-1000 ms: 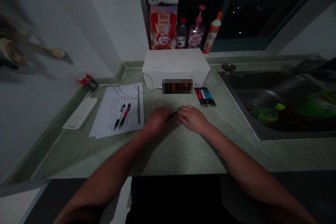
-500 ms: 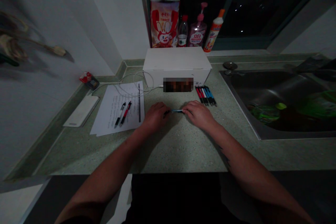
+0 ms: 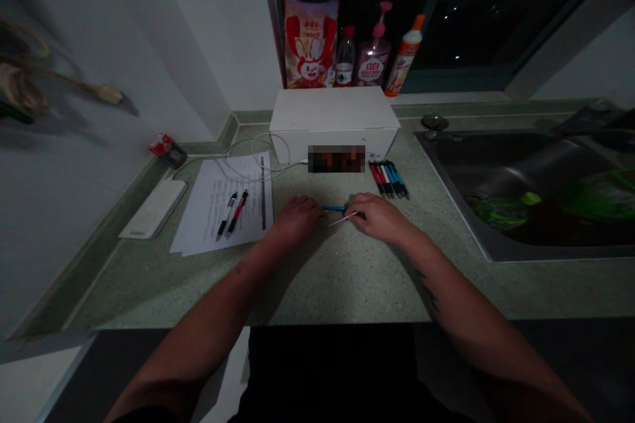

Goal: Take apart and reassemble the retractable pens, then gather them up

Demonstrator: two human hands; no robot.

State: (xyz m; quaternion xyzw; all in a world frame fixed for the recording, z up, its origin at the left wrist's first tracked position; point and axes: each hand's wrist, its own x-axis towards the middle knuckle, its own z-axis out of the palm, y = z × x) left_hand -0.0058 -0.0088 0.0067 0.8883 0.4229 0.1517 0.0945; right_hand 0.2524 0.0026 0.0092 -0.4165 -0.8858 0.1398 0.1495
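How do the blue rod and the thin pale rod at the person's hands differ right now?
The blue rod looks thicker; the thin pale rod is much slimmer.
The blue rod bridges the left hand and right hand; the thin pale rod's left end is free.
The blue rod lies nearly level in view; the thin pale rod slants down leftward.
Both meet the right hand.

Left hand (image 3: 297, 219) and right hand (image 3: 378, 215): bare | right forearm (image 3: 446, 285): dark markings | left sleeve (image 3: 143, 414): dark, edge above forearm | clothing (image 3: 332, 377): black.
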